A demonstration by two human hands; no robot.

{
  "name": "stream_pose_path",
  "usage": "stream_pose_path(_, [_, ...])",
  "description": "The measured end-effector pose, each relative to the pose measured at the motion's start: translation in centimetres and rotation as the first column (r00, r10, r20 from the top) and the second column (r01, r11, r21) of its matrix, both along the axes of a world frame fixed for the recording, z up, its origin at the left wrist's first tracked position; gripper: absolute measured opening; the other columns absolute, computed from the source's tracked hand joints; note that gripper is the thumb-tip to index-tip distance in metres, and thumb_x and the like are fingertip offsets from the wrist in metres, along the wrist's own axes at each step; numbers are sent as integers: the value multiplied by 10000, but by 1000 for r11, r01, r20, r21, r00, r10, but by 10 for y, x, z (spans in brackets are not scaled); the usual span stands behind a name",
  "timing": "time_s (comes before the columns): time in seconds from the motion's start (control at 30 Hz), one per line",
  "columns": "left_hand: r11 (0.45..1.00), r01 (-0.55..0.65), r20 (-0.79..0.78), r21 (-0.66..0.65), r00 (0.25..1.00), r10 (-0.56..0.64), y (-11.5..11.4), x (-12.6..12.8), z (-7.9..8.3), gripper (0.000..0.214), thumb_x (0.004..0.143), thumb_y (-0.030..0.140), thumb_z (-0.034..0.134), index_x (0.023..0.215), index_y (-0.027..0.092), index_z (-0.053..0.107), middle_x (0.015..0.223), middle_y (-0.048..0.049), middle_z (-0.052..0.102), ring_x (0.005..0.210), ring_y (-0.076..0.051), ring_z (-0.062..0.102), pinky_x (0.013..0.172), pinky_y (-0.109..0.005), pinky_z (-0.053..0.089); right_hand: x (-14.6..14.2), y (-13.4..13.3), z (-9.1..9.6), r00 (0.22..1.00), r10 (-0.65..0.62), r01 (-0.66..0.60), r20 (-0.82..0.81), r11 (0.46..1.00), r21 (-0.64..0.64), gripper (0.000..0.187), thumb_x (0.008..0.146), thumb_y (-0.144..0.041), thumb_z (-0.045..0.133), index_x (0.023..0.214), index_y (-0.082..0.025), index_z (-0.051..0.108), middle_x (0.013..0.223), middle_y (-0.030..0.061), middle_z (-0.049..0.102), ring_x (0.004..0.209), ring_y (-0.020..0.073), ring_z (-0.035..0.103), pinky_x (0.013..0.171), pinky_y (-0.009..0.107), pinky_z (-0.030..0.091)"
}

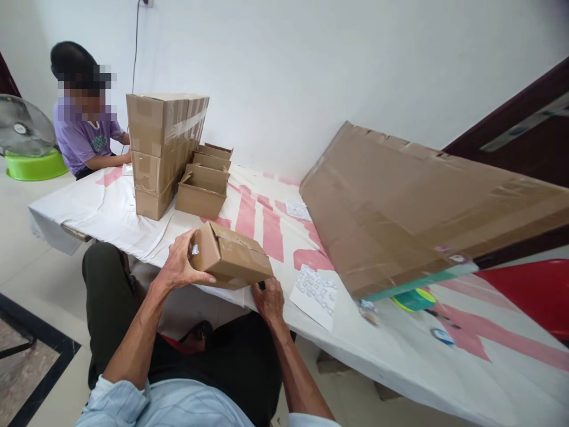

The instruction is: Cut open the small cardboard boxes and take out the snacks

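My left hand [180,265] is wrapped round the near end of a small brown cardboard box [233,255], which rests tilted at the table's front edge. My right hand [268,299] sits under the box's right end, fingers closed on a small dark object I cannot make out. A sheet of white labels [315,293] lies on the table just right of my right hand.
A stack of taped cartons [162,148] and several open small boxes [202,193] stand farther back on the white-and-pink cloth [262,225]. A large flat cardboard slab [413,201] leans at right. Tape rolls [413,299] lie beneath it. Another person [84,127] sits at the far left end.
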State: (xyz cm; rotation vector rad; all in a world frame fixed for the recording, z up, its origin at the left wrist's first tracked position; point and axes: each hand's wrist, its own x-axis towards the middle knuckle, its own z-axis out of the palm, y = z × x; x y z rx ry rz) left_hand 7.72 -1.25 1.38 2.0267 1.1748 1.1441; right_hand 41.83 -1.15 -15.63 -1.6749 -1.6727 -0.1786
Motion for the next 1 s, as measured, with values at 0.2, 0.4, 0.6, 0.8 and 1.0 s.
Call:
stream_pose_path(0.2, [999,-6,9,33,1000,6,0,2,0,1278,531,664,1014,1597,244,447,1572,-189,530,1423,-445,521,1215,-592,407,-2,-1,2,1000,12,-12,-6,1000,12,267,962,-351,501,1044,-192,700,1000,142,720,963,296,601,854,426,493])
stream_pose_path(0.4, [989,-60,12,133,998,59,2,-7,5,1197,555,662,1005,1555,245,498,1563,-190,552,1434,-444,525,1215,-587,399,-9,-3,21,996,7,0,-86,997,76,289,992,-378,467,969,-212,702,964,134,722,940,293,627,876,451,525])
stream_pose_path(0.6, [976,-73,-38,204,996,82,-1,-8,12,1239,548,704,990,1572,222,486,1570,-206,553,1442,-451,523,1219,-612,371,-55,-17,137,972,121,-39,-200,928,371,283,1035,-405,562,1124,-202,738,1082,114,724,1064,288,668,982,487,539])
stream_pose_path(0.8, [960,-103,-74,260,989,126,-8,12,18,1160,603,634,963,1560,180,492,1557,-237,563,1453,-454,518,1208,-609,381,-132,-38,250,848,410,-510,335,803,308,106,992,-257,688,1075,-225,745,1078,93,734,1043,269,629,967,434,500])
stream_pose_path(1.0, [927,-206,-28,313,974,226,-18,33,20,914,672,391,845,1491,137,527,1520,-249,603,1431,-427,557,1213,-578,387,-157,-27,260,718,329,-475,613,876,87,116,930,-301,777,984,-200,761,977,92,723,1000,283,563,904,419,411])
